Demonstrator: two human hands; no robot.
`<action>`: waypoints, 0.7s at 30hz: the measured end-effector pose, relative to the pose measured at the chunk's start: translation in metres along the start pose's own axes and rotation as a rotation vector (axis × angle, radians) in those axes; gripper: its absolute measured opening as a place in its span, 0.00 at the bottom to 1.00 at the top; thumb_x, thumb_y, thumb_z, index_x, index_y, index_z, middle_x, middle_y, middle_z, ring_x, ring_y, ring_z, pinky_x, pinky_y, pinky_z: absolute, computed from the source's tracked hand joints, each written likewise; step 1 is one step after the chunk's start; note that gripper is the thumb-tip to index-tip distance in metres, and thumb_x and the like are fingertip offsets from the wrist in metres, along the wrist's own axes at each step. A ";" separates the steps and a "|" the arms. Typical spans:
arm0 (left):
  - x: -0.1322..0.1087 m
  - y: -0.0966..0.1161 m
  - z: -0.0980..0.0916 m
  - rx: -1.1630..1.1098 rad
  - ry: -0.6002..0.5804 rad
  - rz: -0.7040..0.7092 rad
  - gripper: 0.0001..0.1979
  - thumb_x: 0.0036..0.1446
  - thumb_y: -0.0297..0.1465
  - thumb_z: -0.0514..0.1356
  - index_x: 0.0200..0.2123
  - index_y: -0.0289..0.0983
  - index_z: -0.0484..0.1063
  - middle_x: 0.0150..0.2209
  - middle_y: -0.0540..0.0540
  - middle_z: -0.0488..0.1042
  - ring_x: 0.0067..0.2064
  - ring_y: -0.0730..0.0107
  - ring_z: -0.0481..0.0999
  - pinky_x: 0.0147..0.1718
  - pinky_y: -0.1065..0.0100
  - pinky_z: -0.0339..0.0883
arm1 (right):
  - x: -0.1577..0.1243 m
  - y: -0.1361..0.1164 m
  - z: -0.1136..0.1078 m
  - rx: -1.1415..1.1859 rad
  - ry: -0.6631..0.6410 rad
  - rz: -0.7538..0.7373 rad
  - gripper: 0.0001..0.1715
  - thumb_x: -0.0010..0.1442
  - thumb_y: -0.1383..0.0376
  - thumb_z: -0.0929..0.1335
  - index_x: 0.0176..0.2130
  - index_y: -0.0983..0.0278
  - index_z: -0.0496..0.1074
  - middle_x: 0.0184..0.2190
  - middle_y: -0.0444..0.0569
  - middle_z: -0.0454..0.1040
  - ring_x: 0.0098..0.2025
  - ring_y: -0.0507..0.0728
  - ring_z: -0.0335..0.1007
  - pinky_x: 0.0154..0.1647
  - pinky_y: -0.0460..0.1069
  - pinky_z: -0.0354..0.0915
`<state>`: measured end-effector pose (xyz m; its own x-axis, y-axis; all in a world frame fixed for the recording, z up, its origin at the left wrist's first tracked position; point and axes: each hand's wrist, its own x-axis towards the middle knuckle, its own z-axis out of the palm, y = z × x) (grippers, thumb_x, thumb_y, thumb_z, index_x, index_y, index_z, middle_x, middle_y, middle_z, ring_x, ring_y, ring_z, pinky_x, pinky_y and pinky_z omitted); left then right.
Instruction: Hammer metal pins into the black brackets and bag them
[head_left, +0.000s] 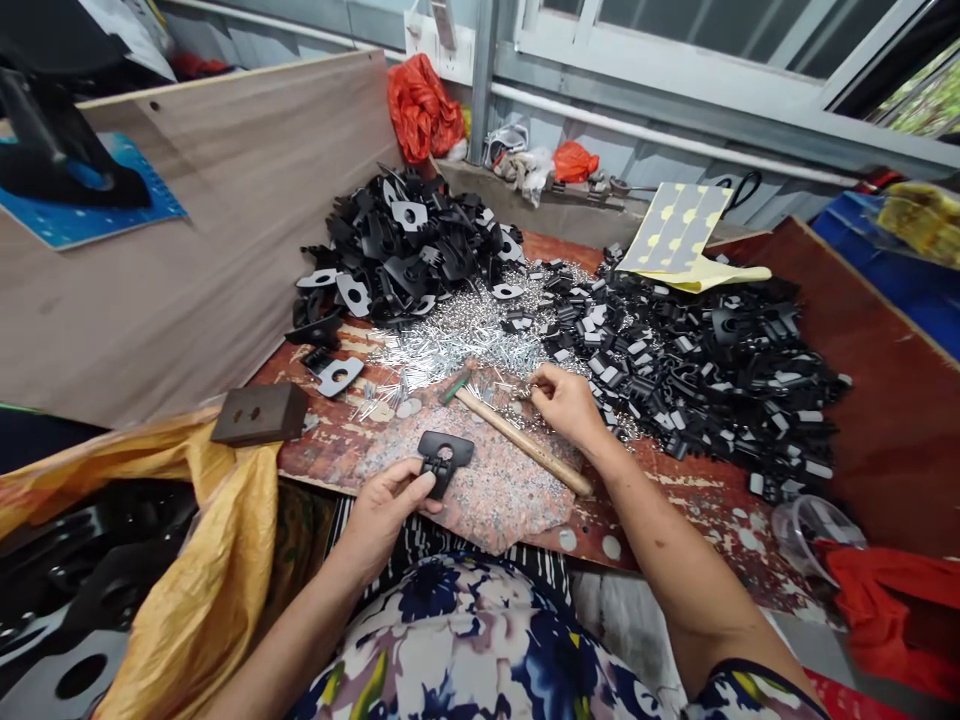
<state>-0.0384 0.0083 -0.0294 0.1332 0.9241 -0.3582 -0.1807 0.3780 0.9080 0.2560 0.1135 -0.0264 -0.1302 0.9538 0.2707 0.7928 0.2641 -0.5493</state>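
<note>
Nearest me is my lap in its floral cloth (480, 650), and just past it my left hand (386, 505), whose fingers are closed on one black plastic plate with a hole (444, 458), a small clip piece fitted on it, held over the near edge of the speckled stone slab (495, 490). My right hand (566, 400) is farther out, its fingers pinched narrow at the near edge of the heap of small silver pins (457, 335); whether a pin is already between them I cannot tell. The wooden-handled hammer (517, 438) lies on the slab between my hands, untouched.

As for progress, I judge it early: the big pile of black plates (409, 245) far left and the wide spread of small black clips (697, 355) to the right are both large, so most of the work looks left. The yellow sack (202, 560) at my near left holds black parts, perhaps finished ones, though I cannot be sure.

The tabletop (862, 400) is worn reddish board with chipped paint. A plywood sheet (225, 220) leans at the left, a dark block with two holes (259, 412) beside it. Yellow backing sheets (679, 235) lie far right, orange bags (424, 105) under the window frame.
</note>
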 end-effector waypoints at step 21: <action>0.002 -0.006 -0.004 0.005 -0.001 0.005 0.17 0.46 0.43 0.75 0.29 0.36 0.80 0.33 0.50 0.75 0.29 0.72 0.77 0.31 0.71 0.74 | -0.058 -0.006 -0.035 -0.094 0.012 -0.078 0.10 0.67 0.68 0.67 0.41 0.59 0.79 0.37 0.48 0.79 0.40 0.57 0.72 0.45 0.52 0.66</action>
<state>-0.0411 0.0084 -0.0367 0.1330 0.9259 -0.3535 -0.1766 0.3731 0.9108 0.2801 0.0521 -0.0110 -0.1870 0.9290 0.3193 0.8328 0.3223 -0.4500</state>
